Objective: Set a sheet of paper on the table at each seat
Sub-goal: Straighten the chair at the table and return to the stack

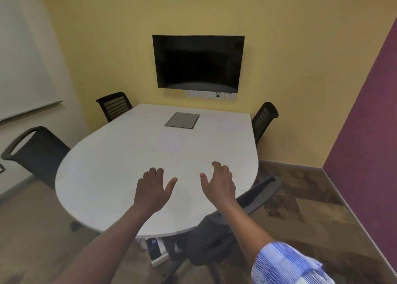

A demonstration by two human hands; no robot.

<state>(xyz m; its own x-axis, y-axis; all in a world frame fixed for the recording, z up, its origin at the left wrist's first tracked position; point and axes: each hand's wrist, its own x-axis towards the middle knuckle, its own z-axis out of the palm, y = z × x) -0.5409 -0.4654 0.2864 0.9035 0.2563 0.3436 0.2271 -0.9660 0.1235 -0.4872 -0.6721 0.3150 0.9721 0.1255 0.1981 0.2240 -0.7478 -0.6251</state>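
A white rounded table [103, 176] fills the middle of the view. A faint white stack of paper [168, 144] lies flat near its centre, just in front of a grey hatch. My left hand [153, 190] and my right hand [219, 185] hover over the near half of the table, both short of the paper, fingers spread and holding nothing. Black chairs stand around the table: one at the far left [115, 105], one at the near left [35, 152], one at the far right [264, 118], and one at the near right [214, 240] pushed partly under the edge.
A grey cable hatch [182, 120] is set into the tabletop at the far side. A dark screen [198, 62] hangs on the yellow wall above a row of sockets. A whiteboard is on the left wall. A power strip [155, 251] lies on the floor under the table.
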